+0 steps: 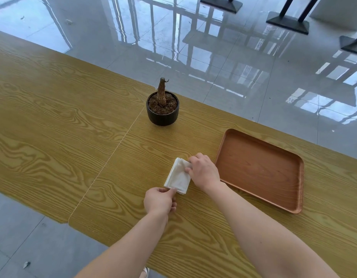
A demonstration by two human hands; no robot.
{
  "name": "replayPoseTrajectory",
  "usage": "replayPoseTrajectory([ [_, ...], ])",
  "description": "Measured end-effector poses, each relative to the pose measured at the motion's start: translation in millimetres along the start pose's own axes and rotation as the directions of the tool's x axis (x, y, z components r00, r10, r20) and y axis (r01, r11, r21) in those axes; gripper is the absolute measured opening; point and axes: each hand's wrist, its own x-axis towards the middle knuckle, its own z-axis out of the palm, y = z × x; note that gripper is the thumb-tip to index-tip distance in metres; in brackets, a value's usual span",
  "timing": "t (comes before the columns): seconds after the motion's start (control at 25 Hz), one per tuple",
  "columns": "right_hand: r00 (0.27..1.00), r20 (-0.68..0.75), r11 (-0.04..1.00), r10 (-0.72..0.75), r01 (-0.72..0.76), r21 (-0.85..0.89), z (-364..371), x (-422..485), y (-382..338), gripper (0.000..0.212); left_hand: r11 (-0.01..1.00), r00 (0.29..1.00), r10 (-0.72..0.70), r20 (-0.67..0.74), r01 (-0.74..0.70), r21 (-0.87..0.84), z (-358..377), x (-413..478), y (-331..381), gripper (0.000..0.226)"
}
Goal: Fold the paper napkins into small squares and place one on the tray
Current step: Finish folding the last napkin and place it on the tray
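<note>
Wood-grain table (pixel 53 121); white napkin stack (pixel 178 175) lay centre. Left hand (pixel 160 200) pinched its 6 o'clock corner, right hand (pixel 203 169) pressed 3 o'clock edge. Empty wooden tray (pixel 294 209) at 3 o'clock. Risk: thin layers slipping, spoiling fold.

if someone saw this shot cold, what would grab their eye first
Most likely the two bare hands at the centre of the wooden table: the left hand pinches the near corner of a white folded napkin stack while the right hand presses on its right edge. Next, the empty brown tray just to their right, and the black pot with a bare stump behind them near the table's far edge.
</note>
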Motion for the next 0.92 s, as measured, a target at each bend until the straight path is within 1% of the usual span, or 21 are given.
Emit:
replayPoseTrajectory([
  [0.12,0.995,0.041,0.994,0.095,-0.097,0.051,0,3,-4,0.025,0.996,0.999,0.034,-0.036,-0.031,0.082,1,3,4,0.016],
  [0.28,0.967,0.115,0.968,0.228,-0.238,0.084,0,5,-5,0.026,0.972,0.991,0.103,-0.086,-0.082,0.221,-2,12,10,0.014],
  [0.4,0.958,0.064,0.951,0.281,-0.287,0.119,3,0,-8,0.025,0.955,0.985,0.137,-0.104,-0.103,0.277,-1,14,13,0.013],
  [0.48,0.95,0.005,0.937,0.312,-0.308,0.163,7,-5,-11,0.02,0.951,0.985,0.152,-0.084,-0.123,0.284,1,11,12,0.019],
  [0.52,0.943,-0.008,0.926,0.331,-0.324,0.196,9,-7,-13,0.017,0.952,0.985,0.158,-0.072,-0.132,0.277,3,9,11,0.022],
  [0.6,0.924,0.013,0.887,0.383,-0.372,0.274,10,-10,-13,0.013,0.955,0.985,0.164,-0.061,-0.143,0.259,6,8,11,0.029],
  [0.68,0.897,0.051,0.831,0.439,-0.427,0.355,10,-12,-12,0.013,0.956,0.984,0.163,-0.068,-0.14,0.259,6,9,13,0.034],
  [0.76,0.857,0.098,0.741,0.505,-0.489,0.46,9,-17,-11,0.015,0.951,0.984,0.164,-0.074,-0.138,0.278,3,11,14,0.038],
  [0.92,0.768,0.219,0.471,0.602,-0.563,0.679,11,-27,-6,0.011,0.943,0.985,0.167,-0.052,-0.145,0.298,-2,19,13,0.046],
])
